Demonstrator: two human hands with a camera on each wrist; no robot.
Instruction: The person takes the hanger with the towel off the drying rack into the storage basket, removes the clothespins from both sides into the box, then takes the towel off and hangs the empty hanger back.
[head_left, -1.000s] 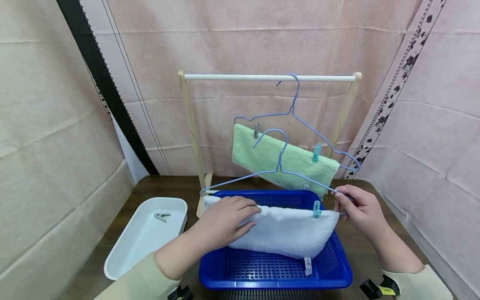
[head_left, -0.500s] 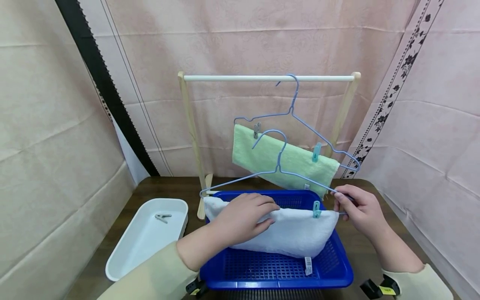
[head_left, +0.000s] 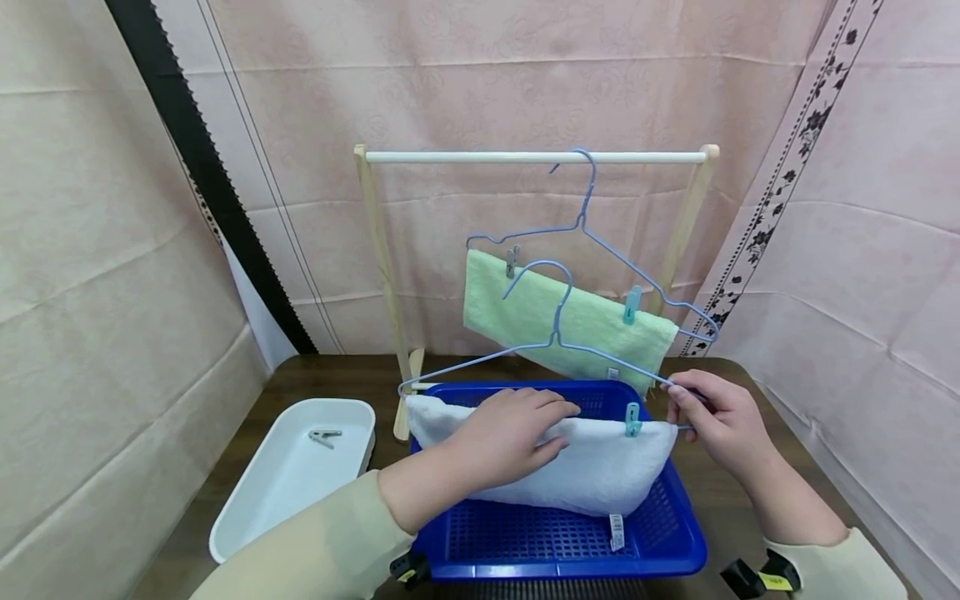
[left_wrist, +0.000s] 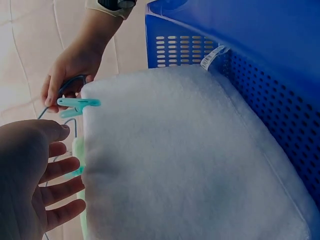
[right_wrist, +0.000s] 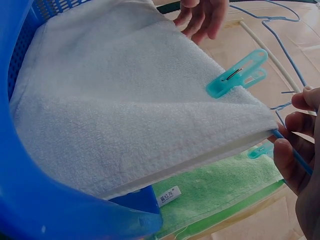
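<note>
A white towel [head_left: 607, 467] hangs folded over the bar of a blue wire hanger [head_left: 558, 325]. A teal clothespin [head_left: 633, 419] fastens it near its right end. My right hand [head_left: 720, 417] grips the hanger's right end, fingers curled round the wire in the right wrist view. Along the towel's top edge, left of the clothespin, lies my left hand [head_left: 510, 433]. Its fingers [left_wrist: 65, 170] are loosely spread with nothing pinched between them, and the thumb stands apart. The towel's lower part hangs into a blue basket [head_left: 555, 570].
Behind, a rack with a white rod [head_left: 465, 157] bears another blue hanger [head_left: 583, 200]. A green towel [head_left: 547, 317] is fastened to it by a grey clothespin [head_left: 512, 262] and a teal one. On the left, a white tray [head_left: 262, 500] holds a grey clothespin [head_left: 325, 437].
My left hand has slid rightward along the towel's top edge, closer to the teal clothespin. The right hand and the hanger have stayed in place.
</note>
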